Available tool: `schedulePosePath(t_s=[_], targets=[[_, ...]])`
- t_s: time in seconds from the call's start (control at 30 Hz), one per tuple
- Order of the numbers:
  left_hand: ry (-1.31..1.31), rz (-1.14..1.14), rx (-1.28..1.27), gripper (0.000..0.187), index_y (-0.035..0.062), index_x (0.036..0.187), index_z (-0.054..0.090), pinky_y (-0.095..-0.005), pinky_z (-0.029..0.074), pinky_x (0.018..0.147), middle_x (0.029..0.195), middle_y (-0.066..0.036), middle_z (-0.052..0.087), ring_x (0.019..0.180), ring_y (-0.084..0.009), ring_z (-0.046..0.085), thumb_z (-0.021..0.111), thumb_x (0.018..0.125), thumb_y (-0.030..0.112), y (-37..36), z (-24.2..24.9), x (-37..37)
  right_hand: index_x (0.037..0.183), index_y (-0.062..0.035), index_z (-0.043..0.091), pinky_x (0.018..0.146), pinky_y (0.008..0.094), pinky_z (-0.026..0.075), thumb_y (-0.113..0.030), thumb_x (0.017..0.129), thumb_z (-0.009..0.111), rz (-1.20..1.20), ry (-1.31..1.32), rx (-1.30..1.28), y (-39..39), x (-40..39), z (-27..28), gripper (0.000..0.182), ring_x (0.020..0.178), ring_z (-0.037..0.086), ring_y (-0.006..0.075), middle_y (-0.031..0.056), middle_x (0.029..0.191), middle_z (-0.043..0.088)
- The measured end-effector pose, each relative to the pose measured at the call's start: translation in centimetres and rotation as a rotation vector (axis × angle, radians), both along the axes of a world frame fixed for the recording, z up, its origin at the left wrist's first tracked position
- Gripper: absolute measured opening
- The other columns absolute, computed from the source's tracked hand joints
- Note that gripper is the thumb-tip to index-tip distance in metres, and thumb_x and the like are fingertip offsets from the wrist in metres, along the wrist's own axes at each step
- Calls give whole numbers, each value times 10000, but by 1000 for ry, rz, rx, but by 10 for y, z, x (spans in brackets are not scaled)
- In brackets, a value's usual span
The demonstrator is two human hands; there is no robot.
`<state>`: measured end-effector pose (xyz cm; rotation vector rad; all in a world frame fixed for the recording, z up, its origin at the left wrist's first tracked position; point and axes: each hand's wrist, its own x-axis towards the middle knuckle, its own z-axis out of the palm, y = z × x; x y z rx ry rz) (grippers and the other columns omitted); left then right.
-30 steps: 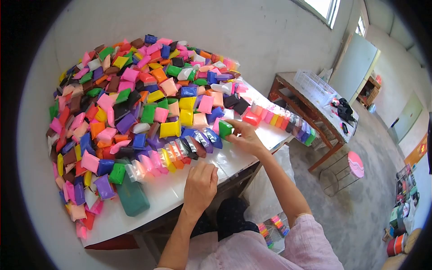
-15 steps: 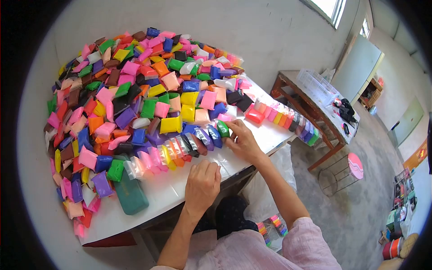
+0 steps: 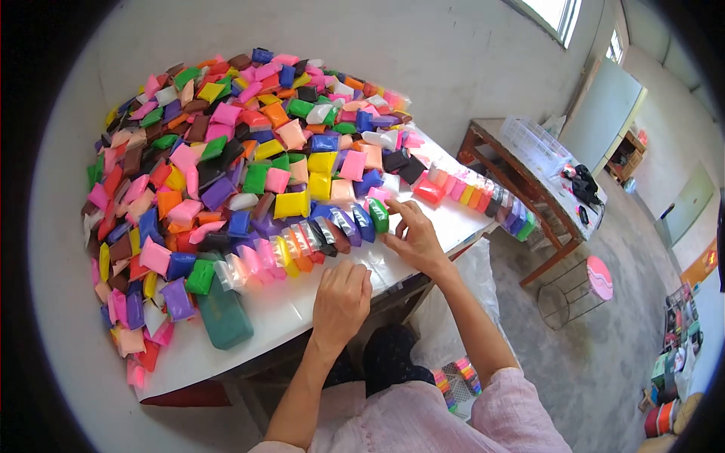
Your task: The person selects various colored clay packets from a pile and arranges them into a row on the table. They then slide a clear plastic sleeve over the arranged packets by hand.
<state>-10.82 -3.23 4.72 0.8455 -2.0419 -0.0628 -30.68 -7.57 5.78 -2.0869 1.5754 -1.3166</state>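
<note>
A row of small sealed colored packets leans along the front of the white table, running from clear and pink through yellow, orange, black and brown to blue. At its right end stands a green packet. My right hand is just right of it, thumb and fingers apart, fingertips close to its edge. My left hand rests by the table's front edge below the row, fingers curled in, with nothing showing in it. Behind the row lies a big heap of mixed packets.
A dark green case lies at the front left of the white table. Another packet row extends at the right end. Farther right stand a wooden table with a clear basket and a pink-topped stool. Packets sit in a crate below.
My right hand's fingers have spread and come away from the green packet, which now stands more upright at the row's end. My left hand has barely moved; the view has shifted slightly.
</note>
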Motion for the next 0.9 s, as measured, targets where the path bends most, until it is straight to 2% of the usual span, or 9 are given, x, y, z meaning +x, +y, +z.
schedulePosePath(t_s=[0.07, 0.27, 0.47, 0.5, 0.67, 0.7, 0.8, 0.9], targets=[[-7, 6, -2, 113, 19, 808, 519, -422, 423, 710, 797, -140, 509, 775, -321, 539, 608, 863, 62, 0, -1, 0, 1284, -14, 560, 626, 280, 503, -33, 742, 743, -16, 1, -55, 5, 1, 0, 572, 669, 601, 139, 123, 1089, 606], [-31, 26, -6, 114, 17, 810, 520, -422, 424, 711, 801, -140, 514, 778, -322, 545, 608, 862, 67, 1, -1, -1, 1205, -5, 601, 618, 290, 504, -8, 765, 709, 3, -35, -96, 6, -1, -7, 454, 681, 621, 160, 128, 1040, 620], [6, -5, -6, 88, 26, 821, 534, -429, 425, 723, 816, -138, 524, 790, -327, 551, 604, 852, 70, -1, -4, -1, 1173, 7, 602, 608, 297, 506, 23, 794, 677, -61, -36, -186, -6, 7, -19, 387, 717, 633, 215, 144, 986, 616], [-5, 3, -10, 85, 29, 822, 537, -427, 428, 727, 822, -137, 527, 795, -324, 552, 603, 850, 74, -1, -6, -1, 1168, -18, 599, 654, 340, 518, -3, 805, 676, -70, -48, -166, -6, 8, -20, 370, 707, 631, 241, 141, 993, 608], [-41, 24, -32, 77, 34, 830, 547, -414, 439, 748, 844, -129, 537, 821, -311, 557, 599, 838, 91, -1, -6, 1, 1186, -8, 592, 605, 329, 511, -17, 794, 680, -73, -56, -140, -6, 7, -24, 402, 649, 623, 219, 140, 983, 609], [-2, 17, -34, 84, 17, 832, 563, -420, 436, 725, 836, -136, 544, 785, -334, 553, 621, 837, 77, -1, -7, 1, 1184, 14, 587, 595, 323, 508, -27, 792, 688, -74, -50, -118, -6, 6, -22, 406, 638, 622, 206, 143, 997, 614], [-12, -2, -50, 80, 17, 836, 566, -416, 437, 721, 832, -134, 544, 773, -326, 549, 621, 836, 75, 0, -5, 3, 1176, 39, 583, 587, 302, 511, -28, 794, 690, -83, -36, -119, -1, 5, -20, 402, 641, 635, 200, 157, 1040, 616], [-2, -12, -59, 77, 20, 841, 575, -416, 437, 710, 830, -126, 547, 757, -320, 546, 631, 821, 70, 0, -9, 4, 1211, 35, 577, 612, 295, 525, -22, 791, 691, -150, -29, -134, 23, 2, -13, 439, 717, 645, 190, 157, 1101, 613]])
